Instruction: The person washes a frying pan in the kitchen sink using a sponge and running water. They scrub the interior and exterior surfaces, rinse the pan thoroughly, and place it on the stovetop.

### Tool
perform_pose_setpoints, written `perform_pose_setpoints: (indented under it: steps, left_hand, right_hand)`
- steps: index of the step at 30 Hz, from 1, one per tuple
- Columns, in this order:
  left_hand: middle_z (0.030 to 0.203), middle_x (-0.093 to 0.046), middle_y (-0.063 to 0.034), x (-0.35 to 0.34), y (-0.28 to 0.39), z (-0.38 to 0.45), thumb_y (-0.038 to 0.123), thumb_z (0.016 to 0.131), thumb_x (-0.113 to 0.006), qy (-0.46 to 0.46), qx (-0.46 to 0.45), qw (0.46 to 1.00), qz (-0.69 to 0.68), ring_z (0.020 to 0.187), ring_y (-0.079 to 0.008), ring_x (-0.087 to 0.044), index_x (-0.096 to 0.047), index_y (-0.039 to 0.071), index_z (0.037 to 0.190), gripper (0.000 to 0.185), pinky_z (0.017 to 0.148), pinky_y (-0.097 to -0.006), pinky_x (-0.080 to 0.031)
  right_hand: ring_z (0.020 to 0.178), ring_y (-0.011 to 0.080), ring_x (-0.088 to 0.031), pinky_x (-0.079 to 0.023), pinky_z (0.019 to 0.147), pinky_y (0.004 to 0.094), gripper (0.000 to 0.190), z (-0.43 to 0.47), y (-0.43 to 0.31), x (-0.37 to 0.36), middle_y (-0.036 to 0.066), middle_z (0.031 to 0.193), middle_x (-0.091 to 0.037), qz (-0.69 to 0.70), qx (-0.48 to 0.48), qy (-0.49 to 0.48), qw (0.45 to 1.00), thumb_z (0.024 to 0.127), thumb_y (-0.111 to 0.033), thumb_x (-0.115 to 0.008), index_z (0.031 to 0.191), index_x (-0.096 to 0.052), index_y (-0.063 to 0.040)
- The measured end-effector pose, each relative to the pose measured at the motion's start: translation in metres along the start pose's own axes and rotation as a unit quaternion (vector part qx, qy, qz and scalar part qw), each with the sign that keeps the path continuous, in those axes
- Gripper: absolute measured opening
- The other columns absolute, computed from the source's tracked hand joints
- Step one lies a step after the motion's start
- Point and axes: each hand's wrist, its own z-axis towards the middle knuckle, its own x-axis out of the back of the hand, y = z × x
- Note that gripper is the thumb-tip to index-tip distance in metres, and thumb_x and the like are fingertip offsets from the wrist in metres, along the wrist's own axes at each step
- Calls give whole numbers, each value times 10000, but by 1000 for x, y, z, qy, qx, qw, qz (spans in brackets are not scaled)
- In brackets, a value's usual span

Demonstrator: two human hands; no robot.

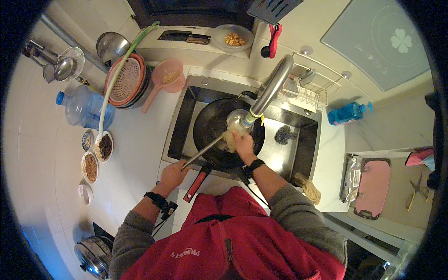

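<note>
My left hand (174, 176) grips the long metal handle (203, 152) of a cooking utensil, whose head is hidden near the other hand. In my right hand (245, 146) is a pale fibrous scrubber (229, 140), pressed against the utensil's far end. Both are over a dark wok (206, 122) that sits in a stainless steel sink (174, 120). The wok's red and black handle (195, 185) sticks out over the front edge, between my arms. Right above my right hand hangs the metal faucet (274, 87), its mouth fitted with a clear plastic piece (235, 117).
A dark scourer (285, 134) lies in the sink's right part. Dish soap (346, 113) and a tan fibrous pad (309, 189) are to the right. Leftward stand a pink dipper (169, 77), colanders (124, 82), a water jug (87, 108) and food bowls (90, 167). Knives (183, 36) lie on the ledge.
</note>
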Motion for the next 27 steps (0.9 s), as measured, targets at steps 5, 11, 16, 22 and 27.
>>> perform_pose_setpoints:
  steps: [5, 11, 16, 22, 27]
  left_hand:
    - [900, -669, -175, 27, -6, 2, 432, 915, -509, -44, 41, 993, 102, 830, -368, -642, -581, 73, 1122, 420, 697, -483, -514]
    - [915, -670, -175, 44, 13, 4, 430, 921, -497, -53, 39, 995, 70, 866, -369, -639, -599, 78, 1127, 420, 735, -487, -511]
    - [922, -668, -180, 51, 16, -2, 435, 927, -484, -77, 33, 995, 59, 863, -377, -635, -611, 92, 1119, 413, 742, -491, -508]
    - [918, -666, -184, 38, 20, -4, 433, 933, -476, -93, 26, 995, 5, 847, -384, -631, -613, 101, 1127, 409, 741, -497, -504]
    - [832, -665, -171, 35, 22, -2, 413, 925, -493, -30, -38, 999, 15, 764, -376, -639, -617, 116, 1073, 354, 661, -493, -513]
  right_hand:
    - [830, 359, -623, -500, 730, 424, 438, 14, -22, 45, 202, 886, -633, 89, 37, 147, 984, 836, -233, -664, 1189, -506, -28]
    - [1120, 397, -516, -427, 946, 421, 444, 24, -38, 45, 226, 1175, -558, -252, 327, -135, 901, 784, -24, -617, 1215, -509, -30]
    - [1136, 394, -510, -417, 988, 418, 419, 26, -20, 43, 224, 1226, -543, -140, 243, -226, 933, 808, -57, -601, 1222, -540, -84]
    - [1027, 373, -557, -453, 928, 411, 355, 31, -1, 34, 183, 1068, -599, -296, 302, -260, 868, 776, -3, -590, 1121, -602, -87]
    - [1004, 364, -570, -480, 886, 411, 371, 37, -8, 45, 171, 1064, -601, -204, 277, -137, 929, 753, 56, -564, 1092, -616, -84]
